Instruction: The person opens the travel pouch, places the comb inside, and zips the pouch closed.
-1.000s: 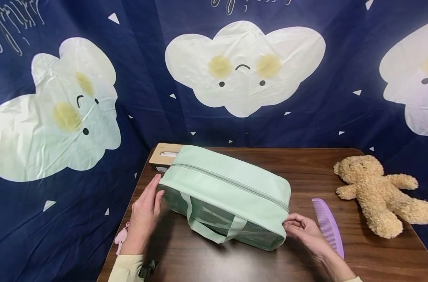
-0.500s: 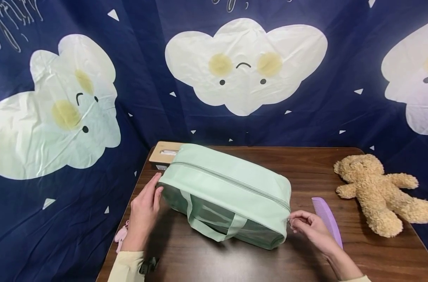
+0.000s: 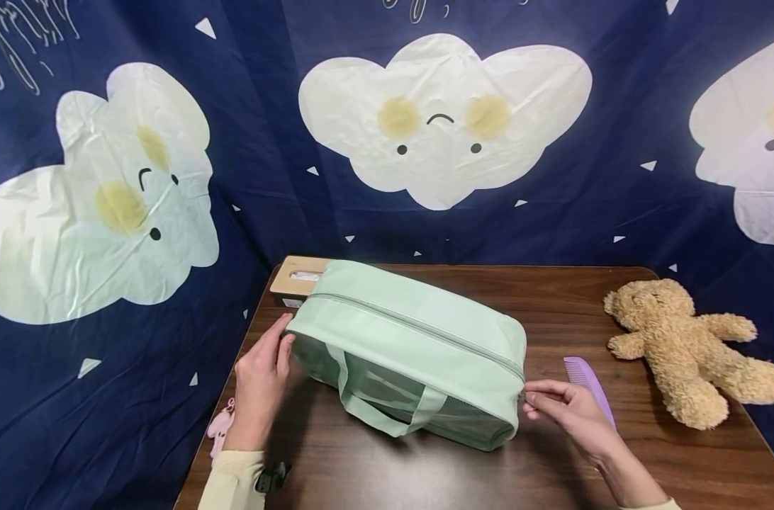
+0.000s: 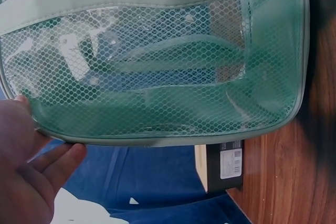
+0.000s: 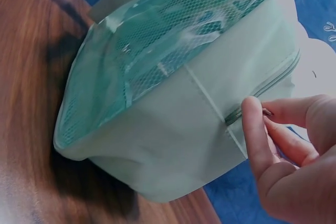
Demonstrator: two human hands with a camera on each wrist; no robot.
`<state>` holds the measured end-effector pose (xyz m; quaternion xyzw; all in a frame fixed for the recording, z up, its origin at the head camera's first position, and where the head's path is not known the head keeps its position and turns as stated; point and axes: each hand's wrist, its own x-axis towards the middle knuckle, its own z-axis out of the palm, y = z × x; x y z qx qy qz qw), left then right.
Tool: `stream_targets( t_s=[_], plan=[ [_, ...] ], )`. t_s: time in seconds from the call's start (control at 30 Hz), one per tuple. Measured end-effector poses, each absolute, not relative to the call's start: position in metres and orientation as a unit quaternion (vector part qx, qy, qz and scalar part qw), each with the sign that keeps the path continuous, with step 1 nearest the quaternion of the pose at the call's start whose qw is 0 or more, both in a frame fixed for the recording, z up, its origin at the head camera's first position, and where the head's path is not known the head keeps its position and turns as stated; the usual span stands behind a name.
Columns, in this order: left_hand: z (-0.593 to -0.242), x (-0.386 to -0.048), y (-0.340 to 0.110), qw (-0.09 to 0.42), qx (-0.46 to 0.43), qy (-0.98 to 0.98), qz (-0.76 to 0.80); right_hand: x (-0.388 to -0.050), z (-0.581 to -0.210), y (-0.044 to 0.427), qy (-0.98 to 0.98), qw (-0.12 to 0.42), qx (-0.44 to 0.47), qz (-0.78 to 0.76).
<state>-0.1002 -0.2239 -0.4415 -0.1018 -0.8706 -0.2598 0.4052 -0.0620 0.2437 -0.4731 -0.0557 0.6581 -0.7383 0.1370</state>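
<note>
A mint green bag (image 3: 412, 312) with clear mesh sides and a strap handle stands on the wooden table, its top zipper closed along the visible length. At the bag's left end, my left hand (image 3: 260, 379) holds the upper corner, thumb on the near side; the left wrist view shows the fingers (image 4: 63, 163) at the bag's edge. My right hand (image 3: 575, 418) is at the right end. There, in the right wrist view, thumb and forefinger pinch a small metal zipper pull (image 5: 268, 112) near the end of the zipper track.
Behind the bag's left end is a wood-topped tissue box (image 3: 289, 276). A purple comb (image 3: 592, 389) lies right of the bag, partly behind my right hand. Farther right lies a tan teddy bear (image 3: 680, 347). A pink plush item (image 3: 221, 428) is beside my left forearm.
My right hand has moved slightly up and right along the bag's end and covers more of the comb. The left hand has stayed at its corner; the bag has barely shifted.
</note>
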Motion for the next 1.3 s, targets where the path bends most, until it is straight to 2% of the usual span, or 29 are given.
stream_targets(
  t_s=[0.17,0.83,0.97,1.2,1.3],
  plan=[
    [-0.441,-0.1,-0.224,0.4,-0.096,-0.874,-0.259,-0.06,-0.463,0.247,0.643,0.156,-0.038,-0.749],
    [-0.443,-0.101,-0.224,0.413,-0.102,-0.867,-0.26,-0.073,-0.427,0.243,0.542,0.155,-0.102,-0.82],
    [-0.444,-0.101,-0.225,0.414,-0.101,-0.865,-0.263,-0.074,-0.427,0.243,0.527,0.172,-0.099,-0.826],
    [-0.443,-0.101,-0.224,0.414,-0.101,-0.865,-0.265,-0.075,-0.431,0.256,0.496,0.243,-0.121,-0.825],
    [-0.443,-0.102,-0.223,0.414,-0.102,-0.865,-0.266,-0.075,-0.431,0.259,0.503,0.253,-0.122,-0.818]
  ],
)
